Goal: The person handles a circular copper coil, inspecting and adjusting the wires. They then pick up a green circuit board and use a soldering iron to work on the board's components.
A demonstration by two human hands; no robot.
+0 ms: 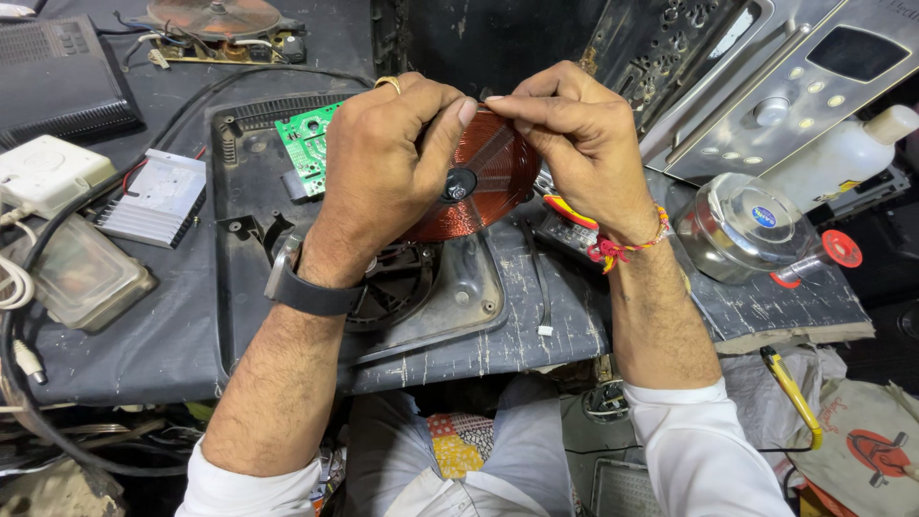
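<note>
Coil: flat round copper-wound induction coil (483,182) with a black centre hub, held tilted in mid-air above the open black plastic cooker base (251,278), near the middle of the dark worktop (144,354).
Head view, left hand: left hand (383,168) wraps over the coil's left part, thumb pressed onto the upper rim; fingers closed on the coil.
Head view, right hand: right hand (584,144) pinches the upper rim between thumb and fingertips.
Below the coil: black cooling fan (392,282) and green circuit board (308,144) sit in the base.
Risk, windings: thumb pressure at the rim could likely shift or kink the copper turns.
Risk, drop: the grip is at the upper rim only; a slip would probably land the coil on the fan or board.
Risk, leads: whether coil wires are attached cannot be told; if so, pulling may strain them.
</note>
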